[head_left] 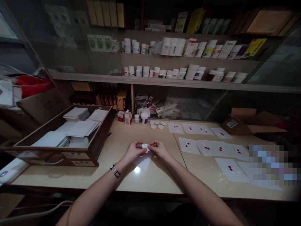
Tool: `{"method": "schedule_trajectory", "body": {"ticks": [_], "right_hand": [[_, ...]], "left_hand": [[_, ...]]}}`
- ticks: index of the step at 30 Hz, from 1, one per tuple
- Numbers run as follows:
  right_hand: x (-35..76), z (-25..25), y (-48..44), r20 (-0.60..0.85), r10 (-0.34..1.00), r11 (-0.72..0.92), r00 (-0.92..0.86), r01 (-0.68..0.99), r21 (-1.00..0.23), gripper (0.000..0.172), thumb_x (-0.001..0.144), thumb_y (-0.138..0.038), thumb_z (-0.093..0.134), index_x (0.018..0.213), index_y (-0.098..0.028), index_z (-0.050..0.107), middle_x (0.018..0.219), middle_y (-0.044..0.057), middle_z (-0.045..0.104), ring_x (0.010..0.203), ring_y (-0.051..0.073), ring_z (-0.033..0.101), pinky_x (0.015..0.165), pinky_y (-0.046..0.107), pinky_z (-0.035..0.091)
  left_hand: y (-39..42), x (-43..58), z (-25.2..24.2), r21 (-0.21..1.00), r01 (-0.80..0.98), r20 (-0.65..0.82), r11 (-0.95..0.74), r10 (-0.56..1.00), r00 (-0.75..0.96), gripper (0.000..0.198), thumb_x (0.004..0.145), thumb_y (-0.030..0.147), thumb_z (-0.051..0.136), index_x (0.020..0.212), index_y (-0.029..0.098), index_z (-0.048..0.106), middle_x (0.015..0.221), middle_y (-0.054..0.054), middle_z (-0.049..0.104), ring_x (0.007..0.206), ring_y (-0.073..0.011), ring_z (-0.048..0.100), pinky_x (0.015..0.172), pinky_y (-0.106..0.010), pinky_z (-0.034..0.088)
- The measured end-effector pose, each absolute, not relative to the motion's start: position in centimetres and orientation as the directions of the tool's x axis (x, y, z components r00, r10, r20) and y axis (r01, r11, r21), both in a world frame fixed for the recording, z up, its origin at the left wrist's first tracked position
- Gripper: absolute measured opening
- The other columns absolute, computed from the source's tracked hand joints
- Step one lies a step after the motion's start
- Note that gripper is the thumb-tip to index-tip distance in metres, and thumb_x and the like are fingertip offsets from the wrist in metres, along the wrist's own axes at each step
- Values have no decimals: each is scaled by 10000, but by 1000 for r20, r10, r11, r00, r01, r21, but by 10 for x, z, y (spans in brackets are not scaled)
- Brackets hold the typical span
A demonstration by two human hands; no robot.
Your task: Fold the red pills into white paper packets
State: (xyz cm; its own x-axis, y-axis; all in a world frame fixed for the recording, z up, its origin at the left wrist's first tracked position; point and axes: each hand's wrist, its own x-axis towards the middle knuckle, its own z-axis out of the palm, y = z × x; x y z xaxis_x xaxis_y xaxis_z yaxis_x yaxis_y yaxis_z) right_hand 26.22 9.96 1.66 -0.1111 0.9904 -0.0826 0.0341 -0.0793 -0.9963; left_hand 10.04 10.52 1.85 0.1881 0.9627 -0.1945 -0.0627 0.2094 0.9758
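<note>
1. Head view: left hand and right hand pinch, fingers nearly closed, a small white paper piece above the counter.
2. Wooden drawer holds stacked white paper sheets.
3. Shelves hold white pill bottles.

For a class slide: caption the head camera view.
Left hand and right hand pinch white paper beside sheets of red tablets on a pharmacy counter.
</note>
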Motion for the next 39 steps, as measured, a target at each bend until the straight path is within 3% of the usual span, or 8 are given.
{"method": "schedule_trajectory", "body": {"ticks": [7,16,20,24,30,33,36,39], "right_hand": [[257,11,100,-81,989,-72,-125,77,-994,238,590,-324,705,617,-167,527,528,-33,531,448,89,471,402,189,364],[254,9,99,-75,979,-72,-190,19,-997,340,572,-410,760,713,-149,593,605,-4,602,505,105,524,424,190,373],[253,9,101,-83,987,-93,-134,-68,-993,368,511,-419,793,614,-162,550,538,-16,582,484,107,521,475,215,394],[254,8,101,-75,991,-86,-110,-98,-991,349,525,-401,779,596,-174,525,536,-11,579,491,120,531,491,234,404],[255,16,96,-4,998,-7,-58,-55,-998,329,572,-315,742,829,-167,601,690,26,634,612,153,587,508,230,431],[255,18,96,67,997,65,-32,-42,-997,285,636,-357,699,832,-168,617,719,38,641,632,154,592,530,240,443],[257,15,98,72,997,71,-32,-23,-997,266,678,-410,672,762,-164,615,642,23,615,564,143,563,516,248,437],[259,11,100,48,998,47,-34,-35,-998,285,675,-431,681,745,-166,605,604,12,602,537,140,550,503,247,429]], "left_hand": [[105,100,19,986,-39,-158,164,979,130,231,538,221,749,697,122,615,574,-6,609,484,-105,536,463,-197,396],[103,98,27,998,62,12,-22,987,162,209,578,207,730,768,125,703,757,-72,660,727,-170,594,637,-233,441],[103,100,23,1000,-7,0,1,994,112,411,551,190,765,941,126,652,741,-30,614,662,-132,581,601,-217,448],[101,101,21,999,17,42,-44,993,113,329,614,219,745,911,123,642,715,-35,618,662,-135,586,606,-223,458],[104,98,23,997,-62,-32,43,986,165,382,564,229,765,893,115,607,639,12,572,545,-110,551,525,-220,456],[105,95,23,998,-42,-30,40,979,201,382,596,261,749,919,118,600,667,-4,588,551,-124,571,517,-229,459],[101,94,22,987,104,102,-120,981,166,323,681,217,682,984,138,601,789,-48,626,638,-140,598,590,-241,479],[96,92,23,863,333,335,-379,924,184,282,747,162,608,1028,178,613,1027,-96,603,820,-171,601,710,-267,492]]}}
